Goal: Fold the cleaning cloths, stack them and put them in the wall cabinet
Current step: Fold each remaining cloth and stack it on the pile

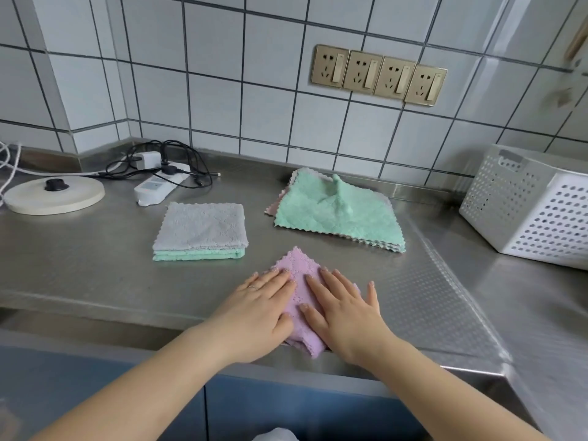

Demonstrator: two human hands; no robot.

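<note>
— Lilac microfibre under both palms right now: the purple cloth (300, 294) lies at the front edge of the steel desk (95, 265), one corner hanging just over the lip.

— Are you gripping it?

— No. My left hand (257, 308) and right hand (345, 308) lie flat on it, fingers (327, 276) spread and open, pressing down, nothing pinched.

— How will it handle?

— Soft, light, floppy, I'd say; it won't hold a crease unless pressed. Best taken by a scalloped corner or along the folded edge.

— And the others?

— Behind my left hand sits the folded stack (200, 230), grey on top of mint, edges fairly square. Behind my right hand, the unfolded pile (337, 211), mint on top with a little peak pulled up in its middle and a pink edge peeking out beneath. Both well apart from the white basket (525, 202).

— Cabinet?

— Not in view.
</note>
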